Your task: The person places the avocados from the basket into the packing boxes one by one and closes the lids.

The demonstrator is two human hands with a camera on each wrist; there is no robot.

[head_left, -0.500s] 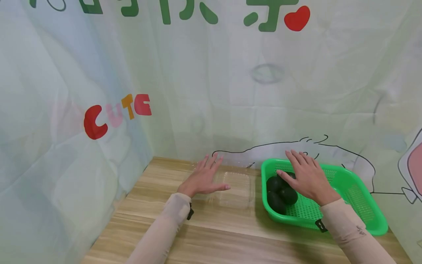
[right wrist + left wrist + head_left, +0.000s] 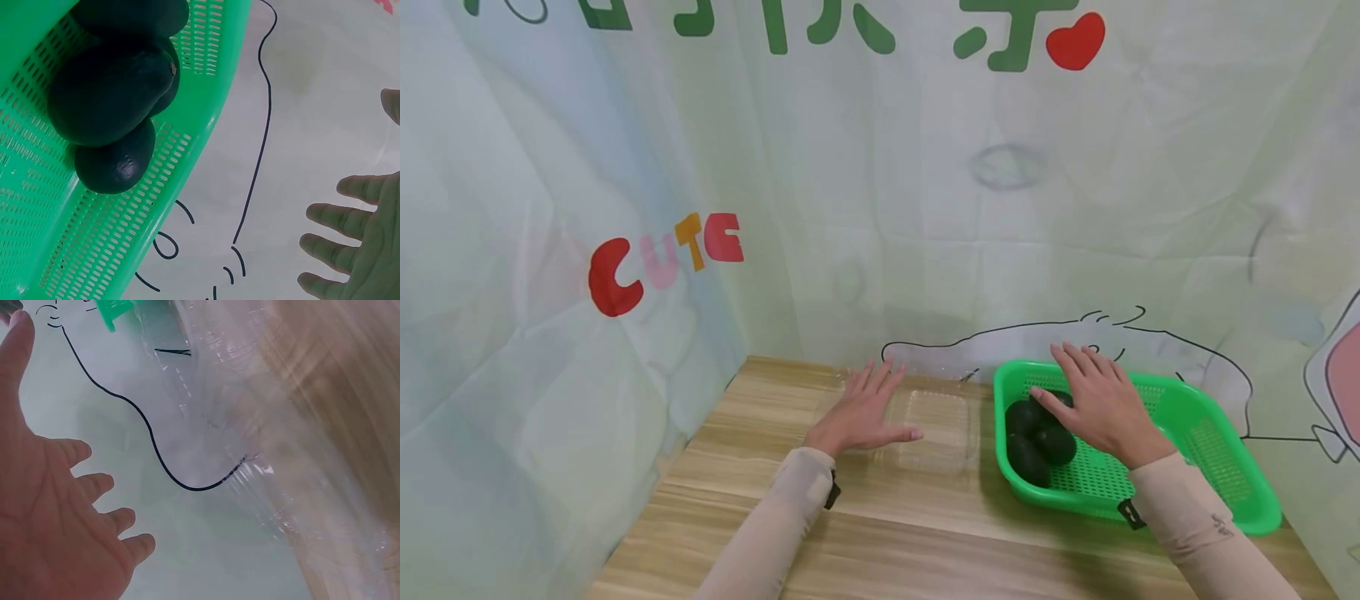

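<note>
My left hand (image 2: pixel 863 414), fingers spread and holding nothing, hovers over the left part of a clear plastic container (image 2: pixel 934 429). That container is see-through and lies on the table; its clear wall (image 2: pixel 250 412) also shows in the left wrist view. Above the left half of a green plastic basket (image 2: pixel 1262 500) is my right hand (image 2: pixel 1105 408), also extended with nothing in its grasp. Several dark avocados (image 2: pixel 1028 462) are heaped at the basket's left end, partly hidden by the right hand. In the right wrist view, the avocados (image 2: pixel 112 94) sit apart from the fingers (image 2: pixel 337 222).
The wooden table (image 2: pixel 880 542) runs up to a printed cloth (image 2: pixel 880 208) at the back. Another cloth side (image 2: pixel 550 400) borders the table on the left. The basket has a raised rim and stands near the table's right edge.
My left hand has shifted very slightly down. The right hand, the basket, the avocados and the container look unmoved.
</note>
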